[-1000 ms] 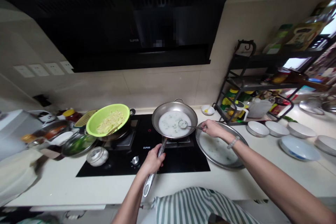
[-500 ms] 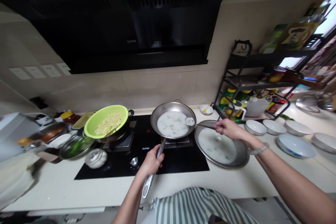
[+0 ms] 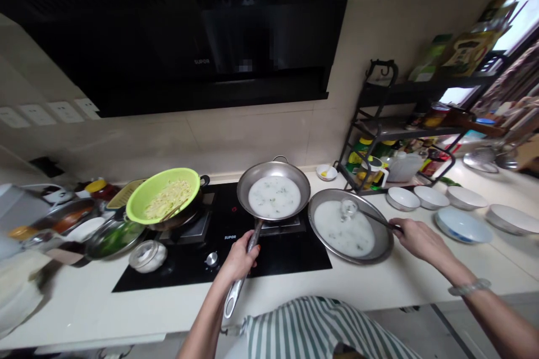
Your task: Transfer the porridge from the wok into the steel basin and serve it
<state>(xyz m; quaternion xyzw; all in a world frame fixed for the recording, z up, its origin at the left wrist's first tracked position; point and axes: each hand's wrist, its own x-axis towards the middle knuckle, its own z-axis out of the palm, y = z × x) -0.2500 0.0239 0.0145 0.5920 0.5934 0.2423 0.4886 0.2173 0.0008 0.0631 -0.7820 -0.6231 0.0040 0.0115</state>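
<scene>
My left hand (image 3: pixel 241 258) is closed around the long handle of a steel frying pan (image 3: pixel 304 180) on the right burner. White liquid with green flecks (image 3: pixel 274 196) covers the pan's bottom. In my right hand (image 3: pixel 415 240) is the dark handle of a ladle (image 3: pixel 349 209). Its bowl is at the surface of similar white batter (image 3: pixel 343 230) in a wide steel basin (image 3: pixel 385 244), which stands on the counter right of the stove.
A lime-green colander (image 3: pixel 138 196) of pale shreds sits over a pot on the left burner. A glass jar (image 3: pixel 147 256) stands at the stove's left front. Several bowls (image 3: pixel 463 224) and a black spice rack (image 3: pixel 379 123) are at the right. The range hood (image 3: pixel 181 39) hangs above.
My right hand has moved right, carrying the ladle from over the frying pan's right edge back to the basin. My left hand keeps its grip. The whole view has shifted slightly.
</scene>
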